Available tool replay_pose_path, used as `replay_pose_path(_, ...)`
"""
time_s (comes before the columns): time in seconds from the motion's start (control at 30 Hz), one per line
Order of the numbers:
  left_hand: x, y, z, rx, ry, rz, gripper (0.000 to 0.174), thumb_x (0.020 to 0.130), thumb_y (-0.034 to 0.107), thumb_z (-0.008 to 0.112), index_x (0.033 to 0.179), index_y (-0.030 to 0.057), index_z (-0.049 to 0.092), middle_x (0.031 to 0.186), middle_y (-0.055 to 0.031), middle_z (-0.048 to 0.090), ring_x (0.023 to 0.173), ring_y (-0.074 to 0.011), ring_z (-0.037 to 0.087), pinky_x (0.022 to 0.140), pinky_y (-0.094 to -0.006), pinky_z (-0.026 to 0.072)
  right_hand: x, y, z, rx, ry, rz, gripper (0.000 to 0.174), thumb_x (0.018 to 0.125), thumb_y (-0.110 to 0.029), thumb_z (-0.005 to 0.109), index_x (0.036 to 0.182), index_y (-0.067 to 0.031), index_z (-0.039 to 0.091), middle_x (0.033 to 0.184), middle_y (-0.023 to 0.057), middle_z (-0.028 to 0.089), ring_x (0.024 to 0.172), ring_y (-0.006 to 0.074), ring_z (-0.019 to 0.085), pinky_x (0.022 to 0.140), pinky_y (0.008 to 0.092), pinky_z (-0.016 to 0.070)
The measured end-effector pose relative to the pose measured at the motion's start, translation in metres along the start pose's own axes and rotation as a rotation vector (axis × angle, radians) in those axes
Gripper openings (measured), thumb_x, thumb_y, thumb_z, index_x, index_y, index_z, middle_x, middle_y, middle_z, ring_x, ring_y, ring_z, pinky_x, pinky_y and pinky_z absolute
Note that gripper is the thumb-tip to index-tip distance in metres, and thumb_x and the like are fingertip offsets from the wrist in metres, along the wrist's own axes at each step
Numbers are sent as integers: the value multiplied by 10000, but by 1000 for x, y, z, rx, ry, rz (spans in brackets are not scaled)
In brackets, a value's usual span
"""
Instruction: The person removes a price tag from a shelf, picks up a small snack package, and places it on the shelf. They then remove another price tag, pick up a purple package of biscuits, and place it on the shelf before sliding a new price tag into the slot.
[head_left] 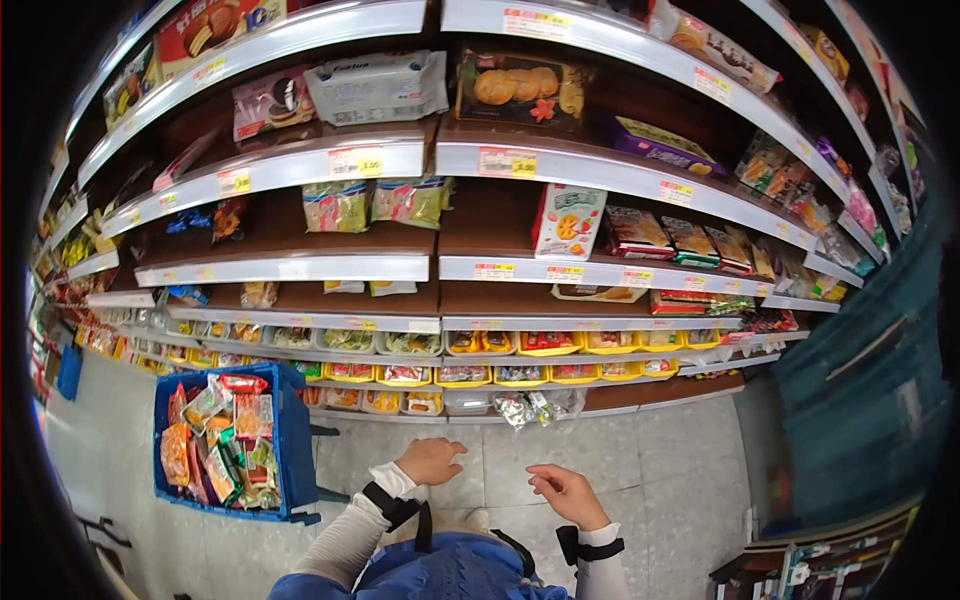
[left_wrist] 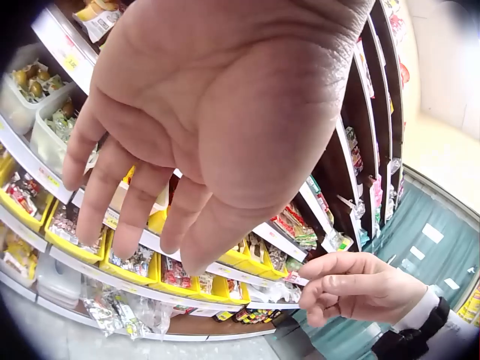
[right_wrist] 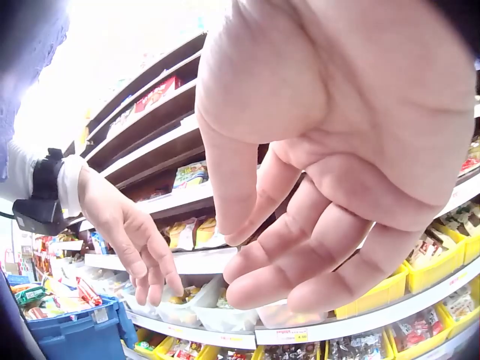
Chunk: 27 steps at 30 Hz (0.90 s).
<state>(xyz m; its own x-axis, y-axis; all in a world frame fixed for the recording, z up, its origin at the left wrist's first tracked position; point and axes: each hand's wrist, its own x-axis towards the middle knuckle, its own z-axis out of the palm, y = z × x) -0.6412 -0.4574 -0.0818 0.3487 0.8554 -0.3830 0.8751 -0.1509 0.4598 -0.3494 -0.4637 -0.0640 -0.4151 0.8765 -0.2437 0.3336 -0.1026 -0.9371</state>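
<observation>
Both hands hover over the tiled floor in front of the snack shelves, holding nothing. In the head view the left hand (head_left: 432, 462) is at lower middle, its fingers pointing right toward the other hand. The left wrist view shows its palm (left_wrist: 225, 112) with fingers extended and slightly spread. My right hand (head_left: 568, 496) stands a short way to the right, fingers loosely bent; the right wrist view shows the relaxed fingers (right_wrist: 322, 247) with the thumb apart. Left of the left hand, a blue crate (head_left: 300, 440) holds many packaged snacks (head_left: 222, 440).
Long shelves (head_left: 290, 268) with price tags carry snack packs, among them a white upright box (head_left: 567, 222) and a grey packet (head_left: 378, 88). Yellow bins (head_left: 550, 345) line the low shelves. Clear plastic bags (head_left: 540, 408) lie at the base. A teal curtain (head_left: 850, 390) hangs at right.
</observation>
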Motion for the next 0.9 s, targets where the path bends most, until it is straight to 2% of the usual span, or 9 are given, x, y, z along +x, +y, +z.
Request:
replay_pose_path(0.1,13,-4,-2,14,15,83,429,877,337,601,1257,139,595,1071,-167,664,999,-351,629,862,-440,506,-7,8,3,33,72,2,251,939,-118,608,1180,-70,659,877,41,689,750,94,612,692,240,502)
replay_pose_path(0.17,20,-4,-11,-64,-83,64,440,888,359,583,1290,182,577,1198,-153,626,1105,-340,600,933,-495,466,-6,6,9,72,120,-3,254,940,-118,607,1183,-70,658,884,42,694,765,97,625,700,239,506)
replay_pose_path(0.23,23,-12,-19,-70,-73,123,437,890,356,585,1288,178,578,1178,-156,633,1087,-337,608,918,-475,477,-2,0,19,71,136,46,259,941,-117,602,1190,-70,657,907,45,702,803,102,641,720,239,512)
replay_pose_path(0.4,11,-54,-45,-67,7,204,446,882,356,605,1279,154,586,1138,-166,646,1034,-333,631,866,-430,506,22,-15,53,28,126,-16,267,960,-109,597,1218,-52,635,945,34,683,838,91,624,732,228,499)
replay_pose_path(0.47,-2,-78,-51,-60,5,90,455,868,346,623,1264,123,599,1107,-165,666,1012,-334,638,846,-437,512,32,-24,67,11,130,-55,267,962,-117,598,1219,-57,636,940,30,680,829,87,618,727,228,497)
replay_pose_path(0.67,-33,-148,-64,-77,27,-6,462,845,360,629,1225,98,633,998,-169,702,955,-356,656,825,-442,522,42,-56,90,-1,143,-70,268,962,-130,601,1219,-60,637,940,28,676,808,80,600,720,230,491)
replay_pose_path(0.77,-31,-183,-63,-83,97,-37,477,835,380,636,1221,98,638,1012,-172,702,952,-359,660,826,-441,524,45,-63,96,-20,165,-115,271,957,-131,609,1216,-58,638,938,27,675,813,75,598,724,234,494)
replay_pose_path(0.87,-37,-190,-82,-144,99,-88,474,829,379,644,1211,98,643,1018,-171,704,957,-356,662,828,-436,526,54,-59,103,-55,163,-99,272,949,-130,618,1211,-60,640,947,33,680,829,79,602,733,235,497)
replay_pose_path(0.9,-40,-192,-87,-160,120,-111,473,822,375,648,1209,103,647,999,-169,706,939,-355,666,818,-434,530,57,-58,106,-48,173,-140,267,944,-140,608,1201,-78,644,932,53,685,803,109,619,725,252,504)
